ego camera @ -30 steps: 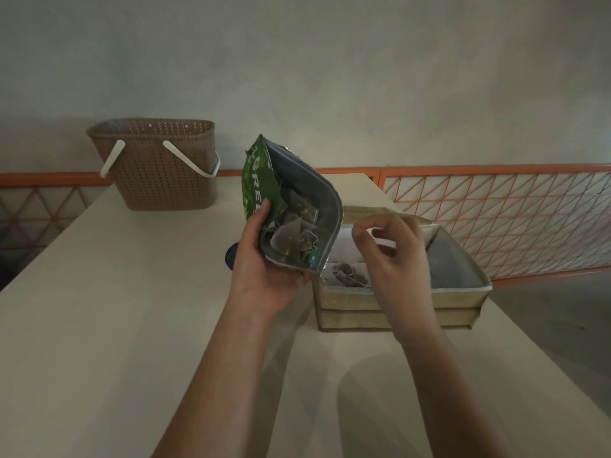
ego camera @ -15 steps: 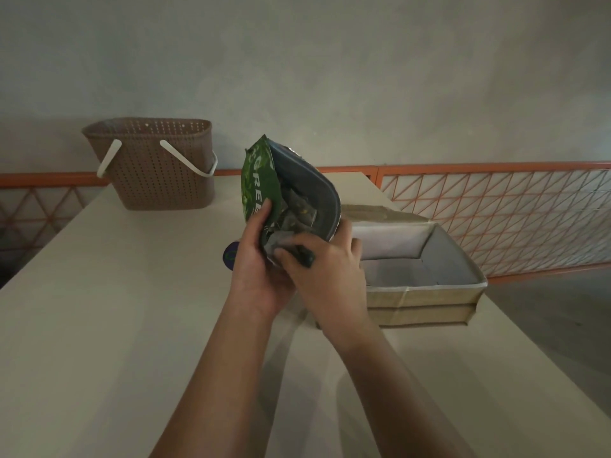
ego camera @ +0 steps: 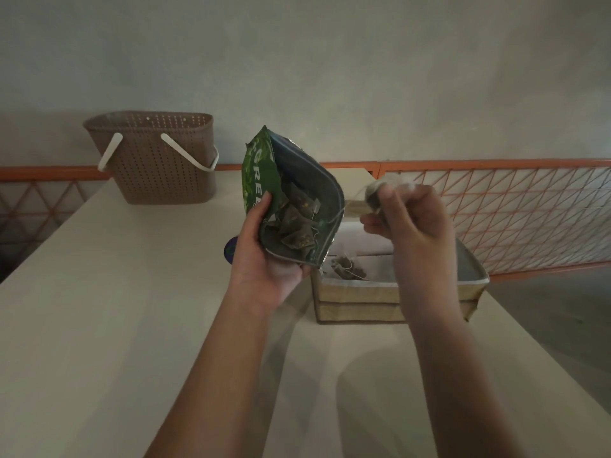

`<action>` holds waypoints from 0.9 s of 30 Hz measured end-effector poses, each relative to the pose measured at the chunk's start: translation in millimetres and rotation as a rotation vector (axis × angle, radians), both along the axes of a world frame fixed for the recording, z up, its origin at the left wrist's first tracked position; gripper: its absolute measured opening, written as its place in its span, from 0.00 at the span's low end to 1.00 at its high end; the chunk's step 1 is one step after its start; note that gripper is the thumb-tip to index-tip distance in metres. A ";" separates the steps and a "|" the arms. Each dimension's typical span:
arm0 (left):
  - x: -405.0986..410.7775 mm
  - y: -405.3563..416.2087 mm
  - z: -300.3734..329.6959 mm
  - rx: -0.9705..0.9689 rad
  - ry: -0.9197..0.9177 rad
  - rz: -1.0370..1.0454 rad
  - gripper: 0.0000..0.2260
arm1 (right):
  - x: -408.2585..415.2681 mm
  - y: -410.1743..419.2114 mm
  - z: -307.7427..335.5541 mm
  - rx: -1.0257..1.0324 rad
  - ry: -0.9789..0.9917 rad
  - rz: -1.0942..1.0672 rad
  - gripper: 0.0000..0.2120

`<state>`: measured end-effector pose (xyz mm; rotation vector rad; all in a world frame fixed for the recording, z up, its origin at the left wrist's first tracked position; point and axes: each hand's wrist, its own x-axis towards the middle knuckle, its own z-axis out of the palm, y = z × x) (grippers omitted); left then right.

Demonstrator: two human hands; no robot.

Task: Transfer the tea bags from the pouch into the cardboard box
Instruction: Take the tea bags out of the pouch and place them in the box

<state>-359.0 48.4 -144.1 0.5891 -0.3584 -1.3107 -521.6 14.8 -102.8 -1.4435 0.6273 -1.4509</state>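
Observation:
My left hand [ego camera: 264,256] grips a green foil pouch [ego camera: 261,180] upright above the table, its mouth wide and turned toward me. Several pyramid tea bags [ego camera: 296,223] lie inside it. My right hand [ego camera: 410,219] is raised over the cardboard box [ego camera: 363,292] and pinches one tea bag [ego camera: 375,195] between thumb and fingers; the bag is blurred and its string trails back to the pouch mouth. A few tea bags [ego camera: 347,267] lie in the box's near left corner. My right forearm hides part of the box.
A brown perforated basket [ego camera: 155,157] with white handles stands at the table's far left. An orange mesh railing [ego camera: 515,206] runs along the right side behind the box. A small dark round object [ego camera: 230,249] peeks out behind my left wrist.
My right hand went from over the box into the pouch mouth, then drew out to the right and up with a tea bag in its fingers. The pouch stayed in my left hand.

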 end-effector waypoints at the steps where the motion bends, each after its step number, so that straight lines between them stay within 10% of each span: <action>1: 0.2 -0.3 -0.8 -0.001 0.005 -0.006 0.30 | -3.6 -1.0 1.6 0.018 -0.057 -0.004 0.07; 17: 2.8 -2.2 -2.9 -0.028 0.082 -0.060 0.26 | 3.8 -44.4 -32.3 -0.011 0.521 -0.186 0.09; 27: 0.8 -1.1 0.5 -0.003 -0.006 0.003 0.27 | 24.1 -4.6 -26.5 -0.212 0.437 -0.103 0.03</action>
